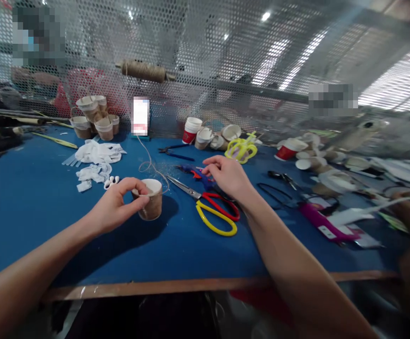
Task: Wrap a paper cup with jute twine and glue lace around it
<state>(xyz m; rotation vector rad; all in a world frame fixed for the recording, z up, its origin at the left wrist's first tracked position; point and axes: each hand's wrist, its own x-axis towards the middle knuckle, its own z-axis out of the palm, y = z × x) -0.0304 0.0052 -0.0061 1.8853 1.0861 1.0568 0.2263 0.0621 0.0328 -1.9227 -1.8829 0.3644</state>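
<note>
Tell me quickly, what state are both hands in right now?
Left hand: closed on the brown-wrapped cup near its rim.
Right hand: fingers loosely bent by the blue-handled tool; whether it grips cannot be told.

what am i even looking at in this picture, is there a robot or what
No robot here: these are a person's two bare hands. There is one picture, taken by a camera worn on the head, looking forward and down, so you see roughly what the wearer sees.

The left hand holds a small brown cup by its rim, with a loop of twine near it. The right hand is at the blue and red pliers; whether it touches them is hard to tell.

On the blue table lie scissors with one red and one yellow handle, white cloth pieces and more cups. To the right, things blur, but a purple tool shows.
</note>
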